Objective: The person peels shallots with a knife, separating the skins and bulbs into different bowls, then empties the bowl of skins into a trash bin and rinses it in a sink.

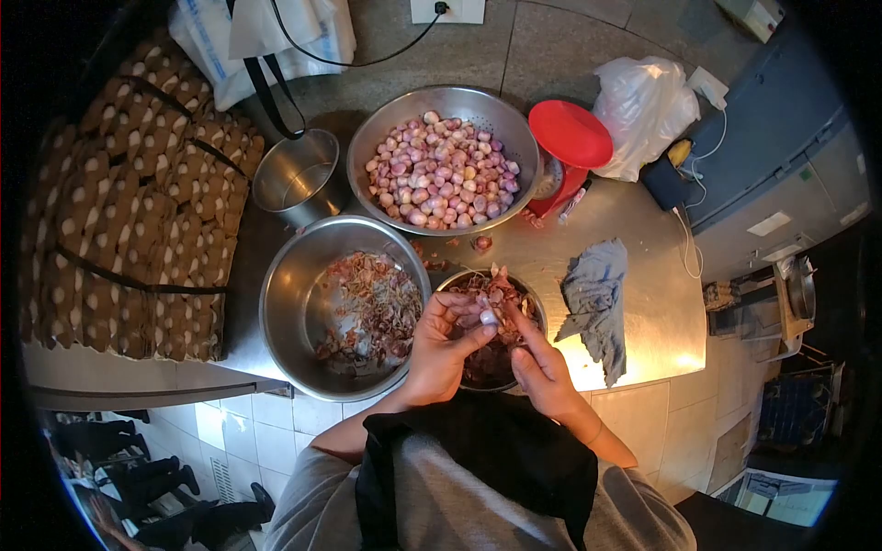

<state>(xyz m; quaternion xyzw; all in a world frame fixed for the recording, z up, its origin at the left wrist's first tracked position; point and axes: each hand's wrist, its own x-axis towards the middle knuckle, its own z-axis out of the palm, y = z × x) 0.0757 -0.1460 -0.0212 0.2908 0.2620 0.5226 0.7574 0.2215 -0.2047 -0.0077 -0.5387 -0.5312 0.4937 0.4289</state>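
Observation:
My left hand (447, 340) is closed, with a small pale peeled shallot (488, 317) at its fingertips. Close to the shallot, my right hand (548, 372) has its index finger stretched out and its thumb apart; no tool shows in it. Both hands are over a smaller metal bowl (542, 312) containing reddish-brown shallots and skins, partly hidden by the hands. Left of it, a wide metal basin (292, 308) holds loose papery skins (377, 298). Behind, a large metal bowl (367, 138) is filled with pinkish-purple shallots (441, 170).
An unpeeled shallot (481, 243) lies on the metal table (661, 321). A deep pot (299, 179), a red scale (570, 138), a white plastic bag (646, 115) and a crumpled grey cloth (597, 294) are around the bowls. Stacked egg trays (138, 211) stand at left.

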